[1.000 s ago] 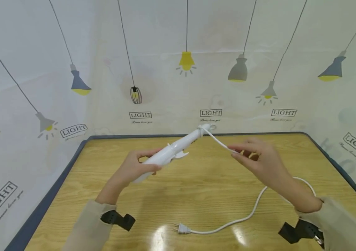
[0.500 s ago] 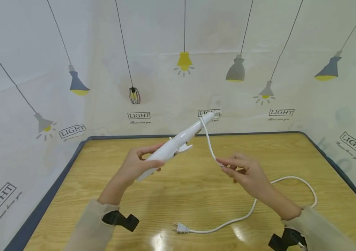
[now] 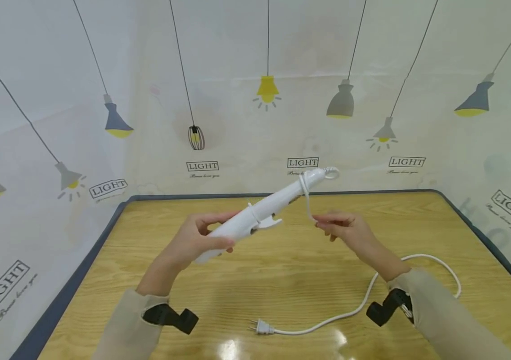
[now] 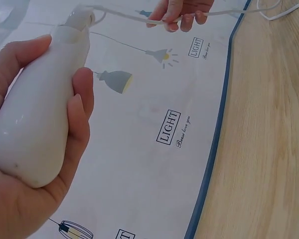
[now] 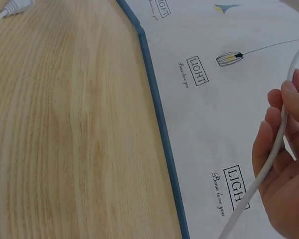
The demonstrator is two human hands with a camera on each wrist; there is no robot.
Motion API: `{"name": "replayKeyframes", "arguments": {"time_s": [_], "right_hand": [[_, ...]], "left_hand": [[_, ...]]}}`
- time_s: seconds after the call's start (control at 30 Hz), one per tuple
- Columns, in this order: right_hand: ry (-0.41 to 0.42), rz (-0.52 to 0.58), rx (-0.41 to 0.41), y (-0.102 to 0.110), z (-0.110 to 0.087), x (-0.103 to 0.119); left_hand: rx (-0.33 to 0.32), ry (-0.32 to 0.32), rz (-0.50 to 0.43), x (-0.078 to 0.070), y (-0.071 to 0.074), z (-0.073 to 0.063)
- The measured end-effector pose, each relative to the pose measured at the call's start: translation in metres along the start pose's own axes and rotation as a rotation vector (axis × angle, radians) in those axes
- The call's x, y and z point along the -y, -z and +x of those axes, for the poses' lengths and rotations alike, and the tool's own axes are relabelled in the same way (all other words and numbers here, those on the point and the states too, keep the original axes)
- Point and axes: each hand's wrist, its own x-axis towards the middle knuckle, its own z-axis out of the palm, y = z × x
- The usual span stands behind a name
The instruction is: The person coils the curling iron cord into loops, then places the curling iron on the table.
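My left hand point(image 3: 196, 237) grips the thick, rounded end of a white curling iron point(image 3: 269, 205), with thumb and fingers around it. The iron is held above the table, tilted up to the right, and a small lever sticks out from its underside. Its white cord point(image 3: 308, 205) loops out of the narrow far end and passes around the body just below it. My right hand point(image 3: 350, 231) pinches this cord between thumb and fingertips, a short way right of the iron. In the right wrist view the cord point(image 5: 274, 154) runs on down across the right palm.
The rest of the cord curves over the wooden table point(image 3: 147, 280), behind the right forearm, to a two-pin plug point(image 3: 264, 327) near the front. A lamp-printed backdrop point(image 3: 237, 115) rises behind the table's dark edge and along both sides.
My right hand has brought the cord down and left, then slightly up, so it now hangs around the near side of the iron's narrow end. The left hand keeps its grip, the iron shifting slightly.
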Motion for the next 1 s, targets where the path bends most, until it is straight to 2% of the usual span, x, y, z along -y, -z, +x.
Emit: {"name": "replayKeyframes", "arguments": {"time_s": [0.2, 0.33, 0.43, 0.57, 0.63, 0.83, 1.0], "right_hand": [[-0.039, 0.007, 0.008, 0.009, 0.014, -0.002], [-0.096, -0.058, 0.02, 0.012, 0.021, 0.005], [0.002, -0.043, 0.089, 0.014, 0.025, 0.009], [0.132, 0.079, 0.219, 0.017, 0.034, 0.014], [0.13, 0.049, 0.237, 0.018, 0.039, 0.018], [0.125, -0.207, 0.294, 0.024, 0.046, 0.029], [0.148, -0.337, 0.345, 0.028, 0.049, 0.04]], "left_hand": [[0.092, -0.025, 0.038, 0.001, -0.001, -0.002], [0.163, -0.035, 0.022, 0.002, -0.003, -0.002], [0.212, -0.026, 0.017, 0.003, -0.004, -0.003], [0.266, -0.029, 0.031, 0.003, -0.003, -0.004], [0.285, -0.026, 0.034, 0.004, -0.002, -0.005], [0.342, -0.047, 0.051, 0.007, -0.001, -0.007], [0.387, -0.065, 0.057, 0.011, 0.0, -0.008]]}}
